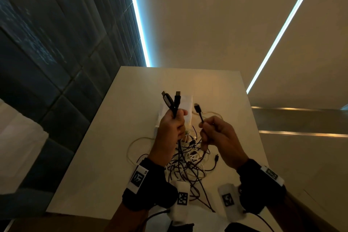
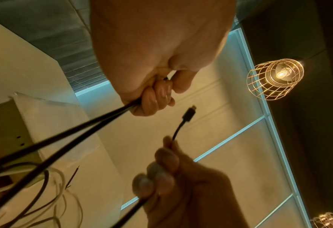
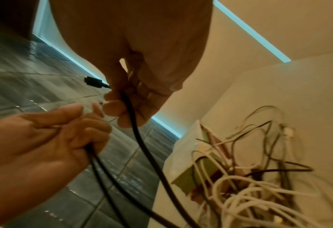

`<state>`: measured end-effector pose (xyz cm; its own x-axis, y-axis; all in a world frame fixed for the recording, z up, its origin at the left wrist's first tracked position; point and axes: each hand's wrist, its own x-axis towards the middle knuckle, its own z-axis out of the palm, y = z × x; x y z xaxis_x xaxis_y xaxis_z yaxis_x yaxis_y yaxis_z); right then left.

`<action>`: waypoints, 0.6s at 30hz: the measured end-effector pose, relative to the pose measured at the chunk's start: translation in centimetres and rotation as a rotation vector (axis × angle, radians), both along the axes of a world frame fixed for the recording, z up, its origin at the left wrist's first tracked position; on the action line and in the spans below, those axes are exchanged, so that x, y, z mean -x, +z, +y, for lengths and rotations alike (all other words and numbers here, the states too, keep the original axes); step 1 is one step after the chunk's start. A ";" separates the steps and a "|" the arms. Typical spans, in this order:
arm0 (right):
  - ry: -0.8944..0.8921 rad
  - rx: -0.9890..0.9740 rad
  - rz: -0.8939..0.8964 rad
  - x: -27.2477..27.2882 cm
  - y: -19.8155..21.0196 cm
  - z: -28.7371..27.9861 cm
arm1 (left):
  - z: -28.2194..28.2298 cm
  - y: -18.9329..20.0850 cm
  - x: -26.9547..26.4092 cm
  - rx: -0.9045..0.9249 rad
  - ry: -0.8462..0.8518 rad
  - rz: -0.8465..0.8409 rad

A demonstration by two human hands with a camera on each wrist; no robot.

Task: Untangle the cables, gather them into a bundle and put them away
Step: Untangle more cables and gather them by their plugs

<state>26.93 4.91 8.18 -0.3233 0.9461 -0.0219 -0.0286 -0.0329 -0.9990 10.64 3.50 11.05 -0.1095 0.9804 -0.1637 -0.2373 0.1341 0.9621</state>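
Hands up over the surface point(image 1: 116, 137) in the head view: your left hand point(image 1: 170, 128) is gripping two black cables point(image 1: 174, 107), plugs sticking up past the fist, leads running down into the tangle point(image 1: 188, 164) of black and white cables lying on the surface between your wrists. Your right hand point(image 1: 216, 135) is pinching a thin black cable point(image 1: 200, 115) just below its plug, plug pointing up, close beside the left hand but apart from it. A white box point(image 1: 185, 103) is sitting behind the hands.

Left wrist view: left hand point(image 2: 157, 61) is clenching around the two black cables point(image 2: 73, 135); right hand point(image 2: 173, 177) is holding the thin black cable point(image 2: 181, 125), fingers curled.

Right wrist view: right hand point(image 3: 138, 64) is wrapping the thin black cable point(image 3: 142, 138), plug poking out past the fingers; left hand point(image 3: 50, 135) is gripping the two black cables point(image 3: 101, 169); the tangle point(image 3: 249, 177) is lying on the surface by the box point(image 3: 189, 155).
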 end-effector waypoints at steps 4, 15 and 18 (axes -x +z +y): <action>0.041 0.025 0.050 2.4 1.4 0.0 | -0.2 0.2 -0.5 -0.014 -0.046 0.183; 0.185 -0.070 0.034 3.7 0.5 -1.0 | -0.3 0.5 0.4 -0.002 0.098 0.110; 0.209 -0.077 0.049 4.4 0.7 -0.9 | -0.2 0.7 0.4 -0.002 0.111 0.096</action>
